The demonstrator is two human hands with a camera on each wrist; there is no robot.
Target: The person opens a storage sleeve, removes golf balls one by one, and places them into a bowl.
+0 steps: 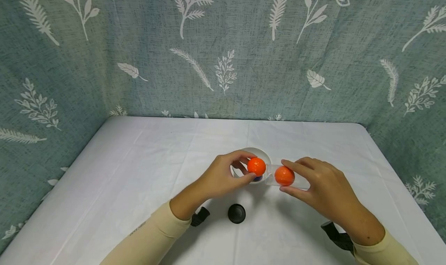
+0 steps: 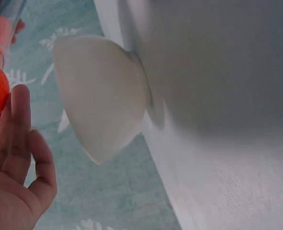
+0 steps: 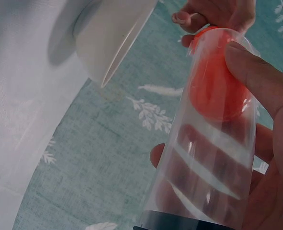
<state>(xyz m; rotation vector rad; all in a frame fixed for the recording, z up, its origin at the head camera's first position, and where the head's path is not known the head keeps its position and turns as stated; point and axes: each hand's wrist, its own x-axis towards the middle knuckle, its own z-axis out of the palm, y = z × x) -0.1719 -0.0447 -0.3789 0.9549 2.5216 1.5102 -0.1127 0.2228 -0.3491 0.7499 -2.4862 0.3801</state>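
The left hand (image 1: 223, 178) pinches an orange ball (image 1: 256, 166) between thumb and fingers, just above the white bowl (image 1: 266, 156) near the middle of the counter (image 1: 139, 172). The right hand (image 1: 322, 189) curls its fingers around a clear tube (image 3: 213, 158) lying sideways, with a second orange ball (image 1: 284, 176) already inside near its open mouth. Held that flat, the tube could let the inner ball roll back out, and a slightly off-line push could bounce the pinched ball off the rim. A black cap (image 1: 237, 213) lies toward the near edge, well clear of both hands.
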